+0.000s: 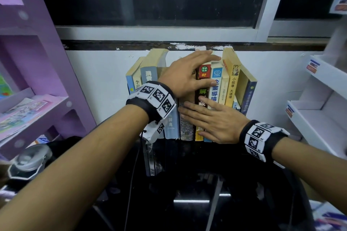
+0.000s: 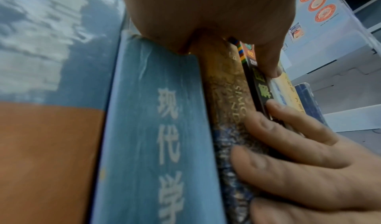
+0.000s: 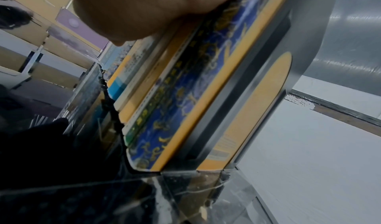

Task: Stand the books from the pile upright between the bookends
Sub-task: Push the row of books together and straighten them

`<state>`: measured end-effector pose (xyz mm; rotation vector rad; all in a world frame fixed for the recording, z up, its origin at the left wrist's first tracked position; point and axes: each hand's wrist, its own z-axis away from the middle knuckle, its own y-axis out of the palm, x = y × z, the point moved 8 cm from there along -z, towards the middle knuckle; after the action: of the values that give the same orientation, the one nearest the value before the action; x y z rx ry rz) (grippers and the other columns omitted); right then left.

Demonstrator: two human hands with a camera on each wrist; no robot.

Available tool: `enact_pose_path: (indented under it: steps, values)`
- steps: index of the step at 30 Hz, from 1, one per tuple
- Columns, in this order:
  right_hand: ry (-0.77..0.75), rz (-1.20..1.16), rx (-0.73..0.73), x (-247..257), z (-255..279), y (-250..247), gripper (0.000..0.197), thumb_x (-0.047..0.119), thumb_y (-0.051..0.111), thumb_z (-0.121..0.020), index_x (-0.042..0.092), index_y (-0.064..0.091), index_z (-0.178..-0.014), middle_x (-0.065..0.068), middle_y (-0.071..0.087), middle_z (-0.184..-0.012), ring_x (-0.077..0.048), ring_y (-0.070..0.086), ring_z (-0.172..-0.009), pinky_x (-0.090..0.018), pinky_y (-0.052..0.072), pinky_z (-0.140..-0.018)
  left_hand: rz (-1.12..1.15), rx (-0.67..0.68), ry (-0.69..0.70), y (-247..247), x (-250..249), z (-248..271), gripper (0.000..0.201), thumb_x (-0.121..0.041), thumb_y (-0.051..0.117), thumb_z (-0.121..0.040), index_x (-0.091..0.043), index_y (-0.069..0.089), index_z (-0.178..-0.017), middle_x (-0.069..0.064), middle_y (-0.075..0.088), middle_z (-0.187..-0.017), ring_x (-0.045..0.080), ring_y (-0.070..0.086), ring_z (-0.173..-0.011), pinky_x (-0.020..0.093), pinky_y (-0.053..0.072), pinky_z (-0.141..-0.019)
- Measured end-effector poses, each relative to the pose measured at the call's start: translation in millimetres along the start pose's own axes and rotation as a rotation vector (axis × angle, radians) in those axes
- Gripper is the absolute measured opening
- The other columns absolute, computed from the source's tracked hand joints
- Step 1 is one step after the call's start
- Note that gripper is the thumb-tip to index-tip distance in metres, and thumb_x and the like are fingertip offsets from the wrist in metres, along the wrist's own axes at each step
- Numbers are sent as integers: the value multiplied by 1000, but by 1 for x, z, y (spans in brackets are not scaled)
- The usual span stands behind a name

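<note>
Now the black-spined book (image 1: 202, 91) stands mid-row, long axis 12-to-6, spine toward me, with my left hand (image 1: 185, 76) flat over its top at 12 o'clock, thumb across the spine, and my right hand (image 1: 212, 120) pressing straight-fingered at 6 o'clock, neither hand gripping anything.

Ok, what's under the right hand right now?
The right hand lies flat across the lower spines of the mottled book, black book and light-blue book. The spine parts beneath it are covered.
</note>
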<state>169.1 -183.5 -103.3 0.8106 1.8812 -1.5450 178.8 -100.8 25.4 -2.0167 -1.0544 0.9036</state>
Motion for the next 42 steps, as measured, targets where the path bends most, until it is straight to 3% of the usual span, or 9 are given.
enact_pose_path:
  steps: [6,14,22,26,31,38,42]
  values:
    - [1,22,0,0,-1,3,68,45,34,-99,9,15,-154,-8,6,-162,-23,3,-149,-47,-4,-120,-1,0,38,1,1,-1,61,-49,63,-85,-31,44,-139,-4,37,-151,14,30,-141,41,34,-111]
    - [-5,17,-3,-1,-3,4,67,44,34,-99,9,14,-154,-8,7,-162,-22,3,-150,-46,-3,-120,-2,-11,51,0,2,0,59,-47,64,-85,-30,44,-139,-4,38,-151,14,30,-140,29,30,-108]
    - [10,-85,-6,5,4,-8,68,43,37,-98,10,14,-154,-7,8,-162,-23,3,-150,-48,0,-120,-92,31,27,-1,-6,0,64,-52,63,-84,-30,43,-141,-3,37,-152,17,29,-141,33,25,-112]
    - [12,-109,8,8,20,-10,66,41,36,-99,10,16,-154,-7,8,-162,-23,3,-150,-49,2,-120,-182,48,58,-3,-13,-5,71,-61,56,-82,-30,39,-143,-1,40,-150,20,31,-140,41,24,-115]
    - [6,-108,55,5,39,-5,67,44,34,-99,10,17,-154,-8,7,-162,-24,2,-150,-50,2,-120,-143,60,75,1,-35,-16,72,-59,60,-83,-34,33,-145,-5,37,-152,18,27,-143,38,22,-114]
    - [-1,-84,57,3,42,5,69,48,34,-98,9,19,-153,-8,8,-162,-23,1,-150,-49,-3,-120,-279,19,94,11,-47,-22,68,-64,58,-80,-38,42,-141,-11,48,-144,11,43,-132,33,35,-106]
    - [-5,-63,42,0,38,10,71,47,36,-97,8,18,-153,-8,8,-162,-22,2,-150,-48,-4,-120,-296,-15,110,12,-42,-25,67,-65,56,-79,-42,42,-140,-12,51,-141,13,49,-127,38,45,-100]
